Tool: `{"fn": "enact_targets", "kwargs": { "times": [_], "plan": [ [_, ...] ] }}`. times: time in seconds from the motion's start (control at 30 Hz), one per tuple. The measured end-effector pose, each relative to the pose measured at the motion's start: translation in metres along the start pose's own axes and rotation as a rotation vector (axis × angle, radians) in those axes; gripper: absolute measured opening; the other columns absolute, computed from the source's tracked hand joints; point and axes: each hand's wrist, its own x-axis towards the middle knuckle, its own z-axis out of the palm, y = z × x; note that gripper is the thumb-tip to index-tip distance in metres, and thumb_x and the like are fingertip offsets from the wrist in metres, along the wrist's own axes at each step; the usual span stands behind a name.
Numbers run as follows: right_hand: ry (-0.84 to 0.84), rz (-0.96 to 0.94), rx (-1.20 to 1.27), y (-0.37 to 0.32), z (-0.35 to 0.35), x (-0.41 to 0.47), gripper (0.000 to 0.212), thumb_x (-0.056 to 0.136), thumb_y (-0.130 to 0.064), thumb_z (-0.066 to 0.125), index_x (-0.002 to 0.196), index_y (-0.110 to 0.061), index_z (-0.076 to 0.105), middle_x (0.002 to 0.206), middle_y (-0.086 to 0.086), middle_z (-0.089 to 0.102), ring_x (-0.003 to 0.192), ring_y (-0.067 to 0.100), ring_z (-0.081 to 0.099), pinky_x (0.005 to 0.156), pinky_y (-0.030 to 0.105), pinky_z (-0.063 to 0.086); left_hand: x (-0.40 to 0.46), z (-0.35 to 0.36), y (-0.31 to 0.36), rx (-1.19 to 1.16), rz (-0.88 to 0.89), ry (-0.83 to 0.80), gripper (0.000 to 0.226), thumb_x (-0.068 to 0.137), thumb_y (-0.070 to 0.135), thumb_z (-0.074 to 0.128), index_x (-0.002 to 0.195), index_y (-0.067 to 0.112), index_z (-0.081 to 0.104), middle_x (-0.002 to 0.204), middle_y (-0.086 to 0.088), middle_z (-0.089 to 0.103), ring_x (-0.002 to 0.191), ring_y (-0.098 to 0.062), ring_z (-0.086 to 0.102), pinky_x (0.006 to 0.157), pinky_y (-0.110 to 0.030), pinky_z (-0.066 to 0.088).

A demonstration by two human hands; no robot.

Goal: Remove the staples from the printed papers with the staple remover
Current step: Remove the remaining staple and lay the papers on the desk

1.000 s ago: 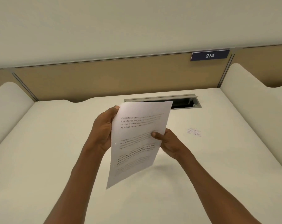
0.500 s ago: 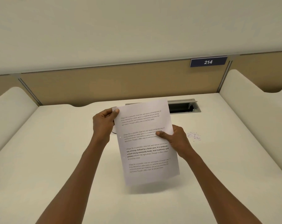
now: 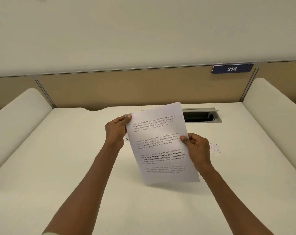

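Note:
I hold the printed papers [image 3: 160, 143] up above the white desk [image 3: 59, 167], text facing me and the sheet tilted a little to the left. My left hand [image 3: 116, 131] pinches the top left corner. My right hand [image 3: 196, 148] grips the middle of the right edge with the thumb on the front. A small pile of pulled staples [image 3: 215, 148] lies on the desk just right of my right hand. A small pale round thing [image 3: 127, 137] peeks out behind the paper's left edge; I cannot tell what it is. No staple remover shows.
An open cable slot [image 3: 201, 116] sits in the desk behind the papers. White curved dividers [image 3: 276, 106] rise on both sides, with a tan back panel and a blue sign reading 214 [image 3: 232, 69].
The papers turned from a steep slant to nearly face-on and shifted slightly right. Both hands kept their grips; the view tilted down a little.

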Motion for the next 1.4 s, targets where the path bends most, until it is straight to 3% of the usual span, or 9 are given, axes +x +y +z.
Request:
{"fn": "enact_targets", "kwargs": {
  "times": [0.1, 0.3, 0.5, 0.63, 0.8, 1.0, 1.1, 1.2, 1.4],
  "plan": [
    [0.060, -0.035, 0.017, -0.002, 0.002, 0.001, 0.001, 0.085, -0.023, 0.074, 0.084, -0.024, 0.074, 0.078, -0.003, 0.076, 0.069, 0.023, 0.072, 0.061, 0.036, 0.060, 0.004, 0.000, 0.002, -0.032, 0.006, -0.017, 0.029, 0.083, 0.009, 0.080, 0.110, 0.001, 0.075, 0.106, -0.010, 0.077, 0.097, -0.024, 0.072, 0.091, -0.036, 0.058],
    [0.188, -0.041, 0.021, -0.008, 0.008, 0.003, 0.007, 0.087, -0.019, 0.071, 0.080, -0.016, 0.069, 0.073, -0.004, 0.073, 0.061, 0.013, 0.066, 0.052, 0.018, 0.051, 0.008, 0.009, 0.006, -0.059, 0.006, -0.008, 0.023, 0.078, 0.016, 0.086, 0.099, 0.010, 0.078, 0.101, -0.005, 0.079, 0.090, -0.021, 0.073, 0.085, -0.036, 0.060],
    [0.168, -0.035, 0.021, -0.009, 0.006, 0.004, 0.015, 0.091, -0.016, 0.066, 0.077, -0.017, 0.071, 0.074, 0.001, 0.073, 0.063, 0.021, 0.065, 0.059, 0.032, 0.057, 0.009, 0.018, 0.018, -0.066, -0.020, -0.039, 0.026, 0.086, 0.019, 0.078, 0.109, 0.008, 0.074, 0.088, -0.002, 0.076, 0.065, -0.016, 0.064, 0.053, -0.024, 0.048],
    [0.133, -0.010, -0.016, -0.007, 0.002, 0.006, 0.022, 0.094, -0.019, 0.062, 0.081, -0.002, 0.068, 0.075, 0.008, 0.071, 0.063, 0.022, 0.063, 0.056, 0.027, 0.054, 0.013, 0.021, 0.023, -0.080, -0.065, -0.074, 0.010, 0.090, 0.014, 0.074, 0.099, 0.015, 0.074, 0.090, -0.006, 0.073, 0.078, -0.024, 0.058, 0.069, -0.034, 0.043],
    [0.074, 0.036, 0.038, -0.001, -0.002, 0.009, 0.017, 0.095, -0.021, 0.061, 0.085, -0.009, 0.068, 0.081, 0.006, 0.074, 0.071, 0.024, 0.068, 0.069, 0.043, 0.060, 0.012, 0.025, 0.029, -0.047, -0.034, -0.074, 0.021, 0.090, 0.009, 0.072, 0.110, 0.013, 0.073, 0.088, -0.003, 0.073, 0.058, -0.016, 0.062, 0.042, -0.019, 0.041],
    [-0.064, 0.072, 0.191, -0.006, -0.006, 0.005, 0.019, 0.085, -0.016, 0.072, 0.103, -0.012, 0.068, 0.091, 0.003, 0.077, 0.078, 0.025, 0.074, 0.065, 0.035, 0.059, 0.010, 0.028, 0.028, -0.135, -0.040, -0.028, 0.027, 0.081, 0.007, 0.081, 0.106, 0.012, 0.075, 0.092, -0.002, 0.078, 0.075, -0.018, 0.071, 0.063, -0.031, 0.056],
    [-0.044, 0.074, 0.157, -0.005, -0.005, 0.005, 0.021, 0.084, -0.014, 0.074, 0.103, -0.011, 0.067, 0.091, 0.003, 0.077, 0.075, 0.023, 0.074, 0.063, 0.034, 0.060, 0.008, 0.027, 0.027, -0.083, -0.025, -0.051, 0.037, 0.079, 0.015, 0.084, 0.114, 0.012, 0.074, 0.103, -0.006, 0.078, 0.079, -0.021, 0.071, 0.058, -0.030, 0.053],
    [0.006, 0.080, 0.183, -0.002, -0.005, 0.007, 0.019, 0.085, -0.014, 0.073, 0.103, -0.013, 0.068, 0.091, -0.001, 0.076, 0.077, 0.021, 0.074, 0.070, 0.038, 0.060, 0.004, 0.025, 0.026, -0.043, -0.030, -0.191, 0.037, 0.084, 0.019, 0.079, 0.120, 0.013, 0.072, 0.108, -0.006, 0.077, 0.083, -0.021, 0.073, 0.057, -0.029, 0.052],
    [0.055, 0.096, 0.318, 0.001, -0.007, 0.011, 0.017, 0.086, -0.009, 0.071, 0.103, -0.012, 0.070, 0.095, 0.003, 0.076, 0.085, 0.024, 0.073, 0.076, 0.038, 0.059, -0.012, 0.017, 0.002, 0.150, -0.093, -0.485, 0.034, 0.087, 0.009, 0.073, 0.120, 0.000, 0.067, 0.116, -0.015, 0.074, 0.102, -0.033, 0.072, 0.083, -0.042, 0.060]
  ]
}}
